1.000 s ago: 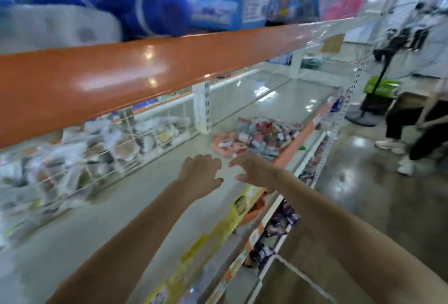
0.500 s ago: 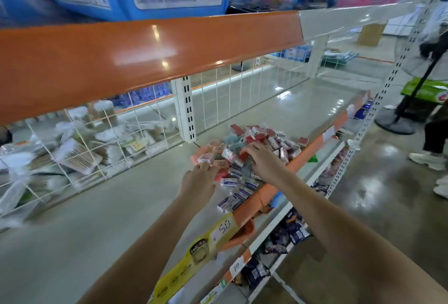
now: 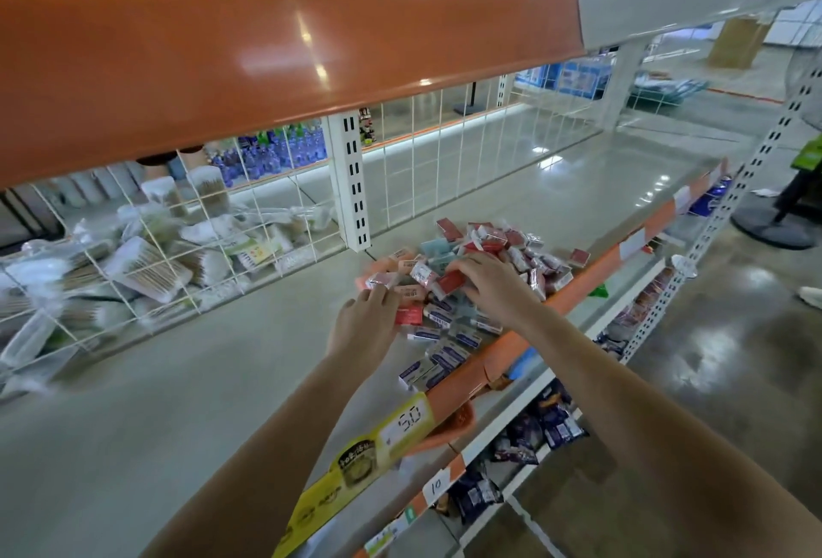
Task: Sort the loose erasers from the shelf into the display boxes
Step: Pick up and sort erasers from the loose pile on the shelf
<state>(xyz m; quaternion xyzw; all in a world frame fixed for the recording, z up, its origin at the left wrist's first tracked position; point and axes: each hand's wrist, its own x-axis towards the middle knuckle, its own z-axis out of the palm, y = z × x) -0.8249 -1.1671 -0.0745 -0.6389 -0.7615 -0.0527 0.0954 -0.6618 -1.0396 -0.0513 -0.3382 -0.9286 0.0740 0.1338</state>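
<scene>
Both your hands are in the pile of loose erasers [image 3: 467,273], which lies on the shelf [image 3: 222,357] close to its orange front lip [image 3: 591,277]. Your right hand [image 3: 489,286] rests on top of the heap, fingers curled down around a red eraser [image 3: 449,282] and seemingly gripping it. Your left hand [image 3: 364,326] sits at the near left edge of the pile, fingers bent onto the small packs there; whether it holds one or only touches them cannot be told from this angle.

No display boxes show plainly here, so I judge the sorting has barely begun and you will have to look for them.

The main risk is the front edge. Several blue-and-white erasers [image 3: 440,357] lie right against the orange lip, and a sweep of your right forearm above them could knock them over onto the lower shelf [image 3: 533,424], among the dark packets [image 3: 551,428] there. The pile is loose and shallow, so pulling one piece from underneath will likely scatter its neighbours. The wrapped packs look slick, and a pinch on a corner may slip. Colours are mixed, red, pink, teal and blue-white, so grabbing a handful risks putting different kinds in one box. Lift single pieces off the top.
</scene>
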